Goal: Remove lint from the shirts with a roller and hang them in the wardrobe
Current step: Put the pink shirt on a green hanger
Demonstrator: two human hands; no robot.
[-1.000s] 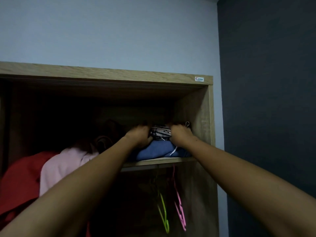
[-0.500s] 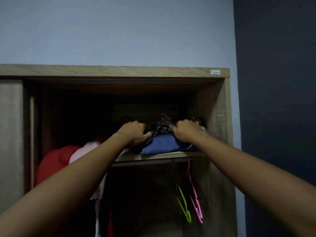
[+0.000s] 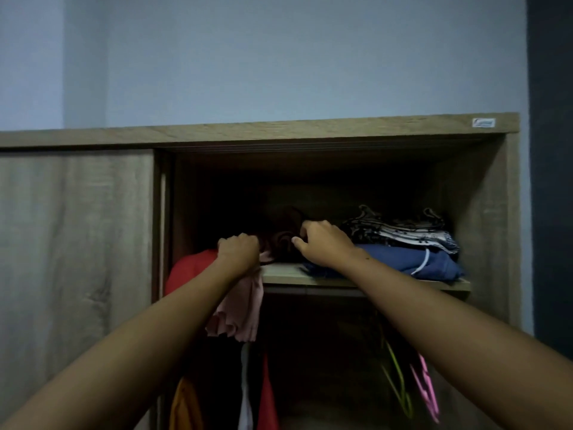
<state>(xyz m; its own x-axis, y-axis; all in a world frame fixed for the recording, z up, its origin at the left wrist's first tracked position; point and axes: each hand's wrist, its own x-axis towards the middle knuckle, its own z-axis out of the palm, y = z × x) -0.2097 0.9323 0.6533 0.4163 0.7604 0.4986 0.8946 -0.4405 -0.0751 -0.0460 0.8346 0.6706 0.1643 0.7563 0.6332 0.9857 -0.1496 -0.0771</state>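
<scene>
Both hands have shifted left, off the folded stack. Left hand (image 3: 238, 252) clenches the pink shirt (image 3: 240, 308), ribbed and wavy-hemmed, which hangs lengthwise down from the wardrobe shelf (image 3: 283, 271) edge. Right hand (image 3: 324, 245) curls its fingers into a dark brown garment (image 3: 283, 234). Two folded pieces lie at right: patterned cloth (image 3: 403, 234) over blue cloth (image 3: 412, 262).

bare left hand (image 3: 238, 251), right hand (image 3: 324, 245)

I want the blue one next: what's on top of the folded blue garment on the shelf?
A folded black-and-white patterned garment lies on the right part of the blue garment. The right hand and wrist cover its left end, so anything beneath is hidden.
</scene>
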